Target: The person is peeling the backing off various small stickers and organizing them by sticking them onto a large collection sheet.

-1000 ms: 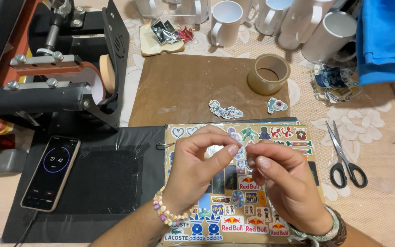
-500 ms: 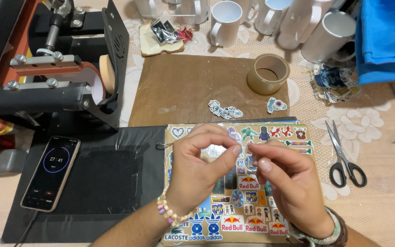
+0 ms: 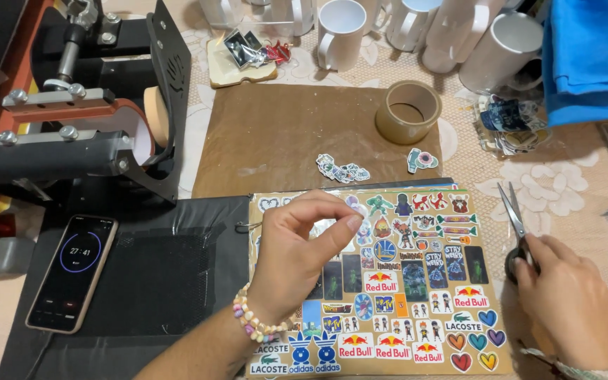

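A sheet crowded with colourful stickers (image 3: 416, 281) lies in front of me on the table. My left hand (image 3: 297, 253), with a bead bracelet on the wrist, hovers over the sheet's left part and pinches a small pale sticker cutout (image 3: 324, 229) between thumb and fingers. My right hand (image 3: 564, 299) has gone to the right of the sheet, and its fingers close over the dark handles of a pair of scissors (image 3: 514, 214) lying on the tablecloth, blades pointing away from me.
A black mug heat press (image 3: 72, 134) stands at the left, with a phone (image 3: 72, 271) showing a timer on a black mat (image 3: 170, 281). Behind the sheet lie a brown mat (image 3: 283, 134), loose cut stickers (image 3: 343, 170), a tape roll (image 3: 408, 111), white mugs (image 3: 339, 28) and blue cloth (image 3: 592, 56).
Both hands were pinching the small cutout over the sheet. The right hand let go and moved right onto the scissors, while the left hand keeps the cutout.
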